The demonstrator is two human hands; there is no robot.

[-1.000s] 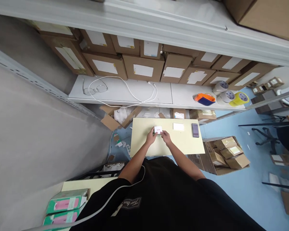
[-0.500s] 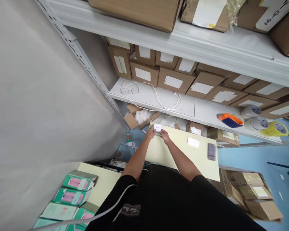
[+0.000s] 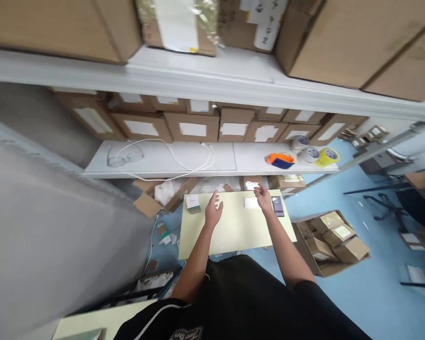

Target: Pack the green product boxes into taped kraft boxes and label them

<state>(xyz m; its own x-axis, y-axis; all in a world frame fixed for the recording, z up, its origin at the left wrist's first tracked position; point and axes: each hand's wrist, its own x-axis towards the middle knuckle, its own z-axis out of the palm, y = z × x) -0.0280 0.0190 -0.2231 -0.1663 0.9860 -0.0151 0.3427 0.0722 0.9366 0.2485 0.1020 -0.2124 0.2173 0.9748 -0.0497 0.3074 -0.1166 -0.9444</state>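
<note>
My left hand (image 3: 213,211) is held over the pale yellow table, fingers apart and nothing in it. To its left, a small green box with a white label on top (image 3: 193,203) lies at the table's far left corner. My right hand (image 3: 264,197) hovers toward the far right part of the table, its fingers spread and apparently holding nothing. Just beside it is a flat white stack or pad (image 3: 251,203), partly overlapped by the hand. A phone (image 3: 278,206) lies to the right of that hand.
Ahead, a white shelf (image 3: 219,157) carries glasses (image 3: 125,159), a white cable, an orange-and-blue tape dispenser (image 3: 280,160) and tape rolls (image 3: 327,156). Labelled cartons (image 3: 193,129) line its back. A large carton of boxes (image 3: 331,243) stands on the floor at right.
Both hands have let go of the small green box, which now lies on the table. My right hand has moved right to the white stack. The view has turned right.
</note>
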